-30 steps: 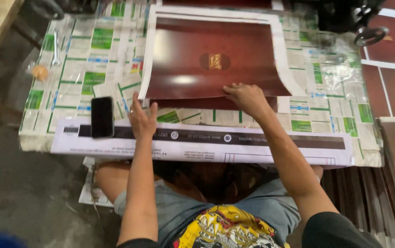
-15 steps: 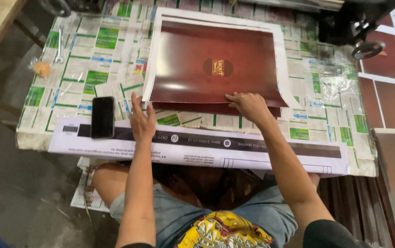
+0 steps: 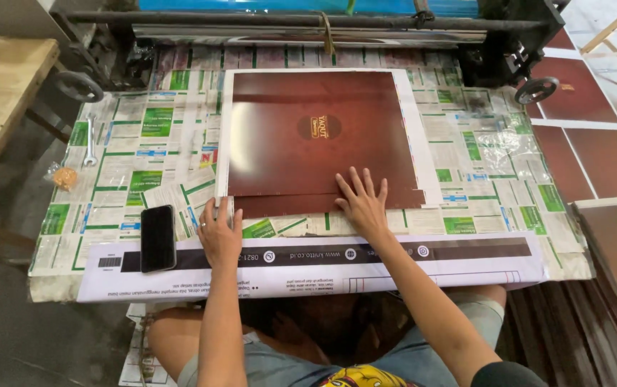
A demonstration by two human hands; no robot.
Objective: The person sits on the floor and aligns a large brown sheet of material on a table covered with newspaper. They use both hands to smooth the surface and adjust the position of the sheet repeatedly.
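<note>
A large glossy dark red printed sheet (image 3: 315, 136) with white margins and a round gold emblem lies flat on the newspaper-covered table (image 3: 143, 143). My right hand (image 3: 363, 203) rests palm down, fingers spread, on the sheet's near edge. My left hand (image 3: 220, 235) sits at the sheet's near left corner, thumb and fingers pinching its edge. A long white and dark printed strip (image 3: 323, 258) runs along the table's front edge under my wrists.
A black phone (image 3: 158, 237) lies left of my left hand. A spanner (image 3: 90, 143) and a small orange packet (image 3: 64, 177) lie at the table's left. A roller machine (image 3: 308, 25) spans the back. More red sheets (image 3: 609, 154) are stacked at the right; a wooden bench (image 3: 0, 107) stands left.
The view has tilted up, showing the roller machine. My right hand has flattened onto the sheet's near edge with fingers spread. My left hand stays at the near left corner.
</note>
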